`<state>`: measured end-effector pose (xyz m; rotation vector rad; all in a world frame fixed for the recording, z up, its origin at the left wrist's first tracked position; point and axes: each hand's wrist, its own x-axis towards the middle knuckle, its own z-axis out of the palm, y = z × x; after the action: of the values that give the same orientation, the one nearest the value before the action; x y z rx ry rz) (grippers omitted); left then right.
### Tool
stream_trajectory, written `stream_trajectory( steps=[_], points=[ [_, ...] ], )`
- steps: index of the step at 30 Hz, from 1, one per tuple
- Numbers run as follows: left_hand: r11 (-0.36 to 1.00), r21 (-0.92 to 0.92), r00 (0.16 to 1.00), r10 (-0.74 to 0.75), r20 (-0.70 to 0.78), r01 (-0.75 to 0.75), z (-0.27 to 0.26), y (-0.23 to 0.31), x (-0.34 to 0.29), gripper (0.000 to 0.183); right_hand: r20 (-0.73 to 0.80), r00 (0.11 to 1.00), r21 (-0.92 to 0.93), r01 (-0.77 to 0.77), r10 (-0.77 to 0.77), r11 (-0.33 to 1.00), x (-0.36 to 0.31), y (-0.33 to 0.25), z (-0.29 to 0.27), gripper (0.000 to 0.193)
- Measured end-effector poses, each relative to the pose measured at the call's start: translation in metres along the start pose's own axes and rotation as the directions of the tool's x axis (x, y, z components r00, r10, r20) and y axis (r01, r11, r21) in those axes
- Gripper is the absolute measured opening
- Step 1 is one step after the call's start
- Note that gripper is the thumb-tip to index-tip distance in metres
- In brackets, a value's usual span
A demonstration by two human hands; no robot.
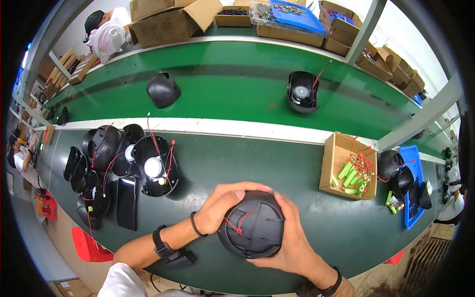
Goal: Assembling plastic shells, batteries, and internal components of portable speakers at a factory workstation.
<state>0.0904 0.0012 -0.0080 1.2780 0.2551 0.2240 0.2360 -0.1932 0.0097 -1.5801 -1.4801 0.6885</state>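
Observation:
Between my two hands is a rounded black plastic housing (pixel 257 222), held just above or on the dark green table near its front edge; I cannot tell if it touches. A thin red wire lies across its ribbed face. My left hand (pixel 216 208) wraps its left and upper side, thumb near the top. On the other side my right hand (pixel 292 240) grips it, with fingers along the upper right and lower edge. To the left lie several black half-shells (pixel 106 143) with red wires, one bearing a round white-and-silver speaker (pixel 154 168). Beside them rests a black smartphone (pixel 126 203).
A cardboard box (pixel 329 161) with green battery cells (pixel 352 175) stands right; beyond it is a blue tray (pixel 420 213) of small black parts. A green conveyor belt (pixel 222 84) crosses behind, carrying black shells (pixel 163 91). Metal posts (pixel 420 121) rise at the sides. Other people work farther off.

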Motion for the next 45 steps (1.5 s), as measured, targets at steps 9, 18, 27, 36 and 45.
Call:
stream_trajectory(
  steps=[9, 18, 27, 36, 45],
  points=[
    [0.998, -0.003, 0.995, 0.060, -0.086, -0.060, 0.000, -0.001, 0.001, 0.058, -0.054, 0.997, -0.135, 0.043, -0.050, 0.990, 0.002, 0.004, 0.003, 0.149],
    [0.655, -0.751, 0.783, -0.422, -0.457, -0.086, 0.046, -0.014, -0.001, 0.047, -0.406, 0.863, -0.344, 0.160, -0.300, 0.925, 0.009, -0.012, 0.017, 0.149],
    [0.945, -0.218, 0.964, 0.210, -0.162, -0.243, 0.035, -0.003, -0.045, 0.116, -0.345, 0.934, 0.061, 0.120, -0.092, 0.991, -0.019, -0.016, -0.015, 0.126],
    [0.838, 0.379, 0.920, 0.372, 0.127, -0.391, 0.048, -0.012, -0.027, 0.115, -0.255, 0.942, -0.026, 0.219, -0.218, 0.975, -0.018, -0.008, -0.007, 0.128],
    [0.816, 0.374, 0.892, 0.446, 0.078, -0.441, 0.044, -0.015, -0.027, 0.106, -0.291, 0.925, -0.129, 0.216, -0.246, 0.968, -0.009, -0.011, -0.011, 0.118]
  ],
)
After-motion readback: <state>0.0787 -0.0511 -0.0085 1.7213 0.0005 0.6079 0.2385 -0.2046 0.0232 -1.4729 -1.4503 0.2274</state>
